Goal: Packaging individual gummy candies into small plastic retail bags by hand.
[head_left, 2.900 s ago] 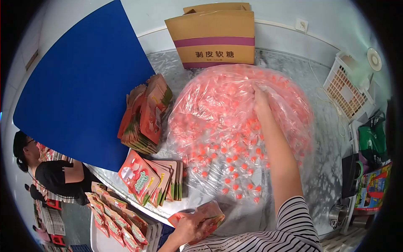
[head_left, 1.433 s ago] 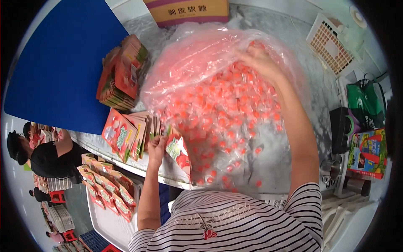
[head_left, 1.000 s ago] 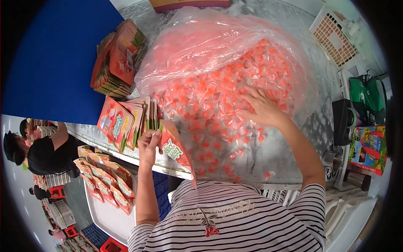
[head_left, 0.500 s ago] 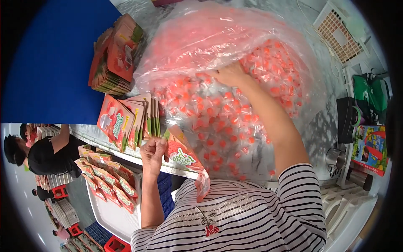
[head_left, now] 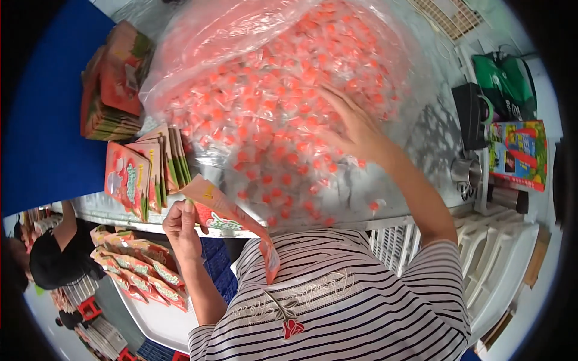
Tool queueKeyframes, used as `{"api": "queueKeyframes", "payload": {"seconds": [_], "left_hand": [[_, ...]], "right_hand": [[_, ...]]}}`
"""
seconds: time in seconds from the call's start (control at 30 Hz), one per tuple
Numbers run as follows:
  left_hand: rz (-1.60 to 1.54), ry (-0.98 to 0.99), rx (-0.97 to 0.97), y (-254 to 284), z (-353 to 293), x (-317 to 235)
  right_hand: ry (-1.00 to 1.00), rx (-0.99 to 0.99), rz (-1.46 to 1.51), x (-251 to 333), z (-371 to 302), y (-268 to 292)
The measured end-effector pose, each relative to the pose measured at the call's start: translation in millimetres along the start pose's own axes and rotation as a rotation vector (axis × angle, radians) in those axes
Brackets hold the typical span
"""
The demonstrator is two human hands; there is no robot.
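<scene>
The grey marbled tabletop [head_left: 430,138] spreads ahead of both grips and out past the right one. Well to the left of the left grip stands a blue panel [head_left: 48,108]. A big clear plastic bag [head_left: 223,30], pink from what fills it, lies beyond both grips. Behind and left of the left grip is a white tray [head_left: 153,325], bearing rows of plump pouches [head_left: 141,265]. A tall stack of flat pouches [head_left: 117,84] rises farther ahead and to the left of that grip; a fanned set of pouches [head_left: 129,180] lies nearer, just ahead and left of it.

The left grip [head_left: 183,231] is clamped, thumb against fingers, on the edge of one red pouch [head_left: 223,213], which stretches rightward from it, its far end drooping. The right grip [head_left: 361,135] has thumb and fingers spread apart over small wrapped red candies [head_left: 265,111], heaped ahead and left of it; whether it touches them, I cannot tell. One lone candy [head_left: 374,206] lies behind the right grip, near the tabletop's edge.
</scene>
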State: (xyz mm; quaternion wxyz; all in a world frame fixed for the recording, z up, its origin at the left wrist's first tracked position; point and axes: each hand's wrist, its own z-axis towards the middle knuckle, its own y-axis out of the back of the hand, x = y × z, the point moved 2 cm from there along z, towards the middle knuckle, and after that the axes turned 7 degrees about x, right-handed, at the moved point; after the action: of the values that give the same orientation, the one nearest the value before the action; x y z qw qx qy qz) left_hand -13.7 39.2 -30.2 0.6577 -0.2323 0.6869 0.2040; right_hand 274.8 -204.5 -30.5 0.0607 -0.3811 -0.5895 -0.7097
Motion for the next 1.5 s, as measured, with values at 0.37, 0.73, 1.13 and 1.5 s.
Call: {"api": "queueKeyframes", "payload": {"seconds": [0.37, 0.73, 1.13, 1.5], "left_hand": [[0.024, 0.013, 0.027, -7.6, 5.8, -11.0], [0.043, 0.016, -0.066, 12.5, -14.7, -21.7], [0.032, -0.002, -0.038, 4.1, -22.0, -30.2], [0.037, -0.075, -0.132, 21.3, -23.5, -46.7]], "right_hand": [[-0.102, -0.082, -0.075, 11.2, -143.0, -86.8], [-0.010, -0.098, -0.370, 13.2, -7.8, -93.2], [-0.161, 0.040, -0.417, -9.2, 49.3, -75.6], [0.283, 0.085, -0.121, 111.4, -20.2, -139.1]]}}
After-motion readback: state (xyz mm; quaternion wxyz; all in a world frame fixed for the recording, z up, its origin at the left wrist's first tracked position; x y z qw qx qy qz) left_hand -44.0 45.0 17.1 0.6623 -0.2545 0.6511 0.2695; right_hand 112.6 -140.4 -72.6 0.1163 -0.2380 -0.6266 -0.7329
